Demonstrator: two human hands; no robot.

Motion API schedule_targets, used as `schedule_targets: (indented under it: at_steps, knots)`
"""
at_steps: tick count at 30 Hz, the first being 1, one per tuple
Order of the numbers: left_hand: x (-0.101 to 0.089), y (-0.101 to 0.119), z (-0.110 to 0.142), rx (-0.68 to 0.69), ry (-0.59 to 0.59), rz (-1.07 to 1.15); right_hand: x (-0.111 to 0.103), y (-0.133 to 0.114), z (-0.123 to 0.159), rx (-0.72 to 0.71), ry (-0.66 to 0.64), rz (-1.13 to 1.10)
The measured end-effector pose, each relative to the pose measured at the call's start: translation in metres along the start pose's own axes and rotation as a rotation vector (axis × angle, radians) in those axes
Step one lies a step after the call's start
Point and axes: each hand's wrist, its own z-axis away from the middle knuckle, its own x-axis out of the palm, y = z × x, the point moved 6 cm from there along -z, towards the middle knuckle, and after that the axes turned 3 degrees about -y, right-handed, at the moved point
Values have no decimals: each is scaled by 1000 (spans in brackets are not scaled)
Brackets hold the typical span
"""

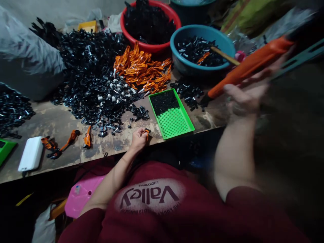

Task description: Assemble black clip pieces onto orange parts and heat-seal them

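My left hand [138, 139] is at the table's front edge, its fingers pinching a small orange and black plastic part [147, 134]. On the right, my right hand [246, 94] is raised, slightly blurred, and wrapped around an orange electric screwdriver [238, 69] whose dark tip points down and left. Between the hands lies a green perforated tray [174, 125] with tiny black pieces, perhaps screws [164, 102], at its far end. Orange parts [141, 65] are heaped behind the tray, beside a large pile of black parts [86, 71].
A red basin [177, 23] and a blue basin [174, 55] of black parts stand at the back. A wooden stick [224, 55] leans in the blue one. At left are a white power bank [30, 153], several orange-black pieces [87, 137] and a white sack [27, 60]. A pink stool [81, 195] is below.
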Motion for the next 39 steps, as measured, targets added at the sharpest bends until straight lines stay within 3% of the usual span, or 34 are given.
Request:
schedule_targets:
  at_steps: [1,4,9,14,19,32,36,39]
  knots:
    - [4,-2,-1,-35,10,18,-3,2,-11,-111,119,-199]
    - [13,-5,-2,-121,50,71,19,4,-18,-268,177,-514]
    - [18,-5,-7,-163,85,-1,74,-4,20,-191,95,-729]
    - [18,-5,-10,-174,97,-70,97,4,35,-138,217,-708]
    - [19,-7,-10,-164,91,-62,102,10,33,-85,215,-589]
    - [17,-15,-18,-125,128,-194,97,8,29,-121,194,-641]
    - [19,-9,-17,-125,148,-261,86,-14,28,-205,203,-745]
    - [20,-2,-17,-141,155,-311,96,-40,42,-276,115,-766]
